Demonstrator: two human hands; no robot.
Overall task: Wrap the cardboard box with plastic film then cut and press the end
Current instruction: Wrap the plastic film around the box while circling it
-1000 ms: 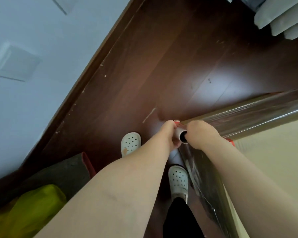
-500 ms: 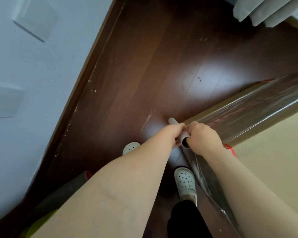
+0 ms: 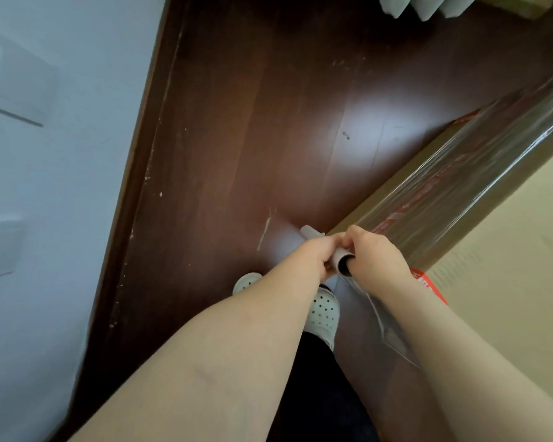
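left hand (image 3: 312, 255), right hand (image 3: 379, 258) grip film roll (image 3: 310, 234), pointing far-left

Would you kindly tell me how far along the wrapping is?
Done: plastic film covers one side of the cardboard box. In hand: left hand and right hand grip the film roll at the box corner, film not yet cut. Left: cutting the film and pressing its end down.
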